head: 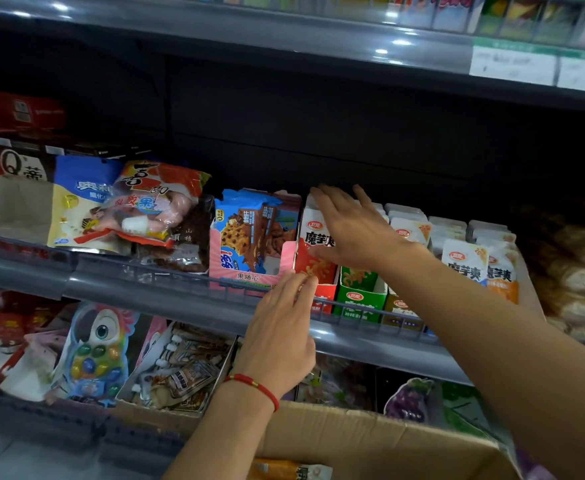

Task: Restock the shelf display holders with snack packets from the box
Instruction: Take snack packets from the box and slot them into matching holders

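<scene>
Right hand grip wide, flat on white packets; left hand grip loose at red holder.

The white snack packets in the row of holders carry bold black characters 魔芋爽 under a small red oval logo too small to read; the same 魔芋爽 shows on the front packet in the red holder. The pink display box of blue cookie packs reads 果随心 along its front lip. Far left, a dark box shows a large "Q" followed by a character like 蒂. The white price tags on the upper shelf edge are blurred, and other bags' print can't be made out
</scene>
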`<state>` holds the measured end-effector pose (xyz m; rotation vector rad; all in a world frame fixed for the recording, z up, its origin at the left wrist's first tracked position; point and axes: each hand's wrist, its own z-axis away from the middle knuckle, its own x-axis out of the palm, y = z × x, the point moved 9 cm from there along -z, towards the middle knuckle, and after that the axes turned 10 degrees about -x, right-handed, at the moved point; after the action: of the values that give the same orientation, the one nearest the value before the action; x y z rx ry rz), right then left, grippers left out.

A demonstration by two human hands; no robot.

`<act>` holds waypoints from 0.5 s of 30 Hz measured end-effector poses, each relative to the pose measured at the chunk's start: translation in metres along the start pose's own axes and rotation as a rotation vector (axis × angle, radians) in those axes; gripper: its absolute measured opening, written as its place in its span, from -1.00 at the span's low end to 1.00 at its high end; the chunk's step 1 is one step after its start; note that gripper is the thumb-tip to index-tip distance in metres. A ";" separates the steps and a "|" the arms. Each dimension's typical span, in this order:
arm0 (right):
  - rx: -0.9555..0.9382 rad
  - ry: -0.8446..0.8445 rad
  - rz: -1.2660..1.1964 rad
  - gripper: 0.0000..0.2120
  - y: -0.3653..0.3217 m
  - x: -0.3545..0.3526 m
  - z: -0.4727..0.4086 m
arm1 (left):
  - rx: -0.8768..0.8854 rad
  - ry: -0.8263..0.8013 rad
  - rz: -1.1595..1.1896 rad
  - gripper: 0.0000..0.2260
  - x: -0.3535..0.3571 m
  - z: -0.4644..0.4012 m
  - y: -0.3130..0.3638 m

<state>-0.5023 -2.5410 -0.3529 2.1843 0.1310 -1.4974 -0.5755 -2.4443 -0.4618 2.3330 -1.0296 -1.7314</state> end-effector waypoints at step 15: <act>-0.033 -0.693 -0.485 -0.58 -0.127 0.163 0.270 | 0.129 -0.683 -0.089 -0.65 0.057 0.160 0.008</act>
<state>-0.7112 -2.5798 -0.6183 1.5451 0.4638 -2.4082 -0.7106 -2.4286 -0.5648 1.8865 -1.1411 -2.6607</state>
